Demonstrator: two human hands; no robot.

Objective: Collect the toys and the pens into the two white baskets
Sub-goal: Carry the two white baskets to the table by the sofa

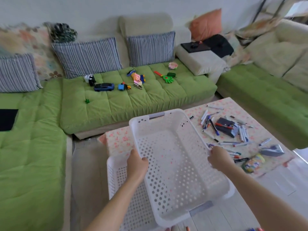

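Note:
I hold an empty white perforated basket (173, 130) tilted above the table, my left hand (137, 162) gripping its left rim and my right hand (218, 160) its right rim. A second white basket (115, 174) lies beneath it at the left. Several pens and markers (233, 142) lie scattered on the flowered table, around a dark pencil case (225, 126). Toys lie on the green sofa: a blue car (104, 87), a black-and-white vehicle (90, 79), a pink and yellow toy pile (138, 78), a green toy hand (168, 79), a small green figure (87, 101).
The low table (120, 139) with a flowered cloth stands between me and the green sofa (150, 100). A pink cup (173, 65) sits at the sofa's back right. Striped cushions (86, 55) line the backrest. A colourful pouch (252, 163) lies near the table's right edge.

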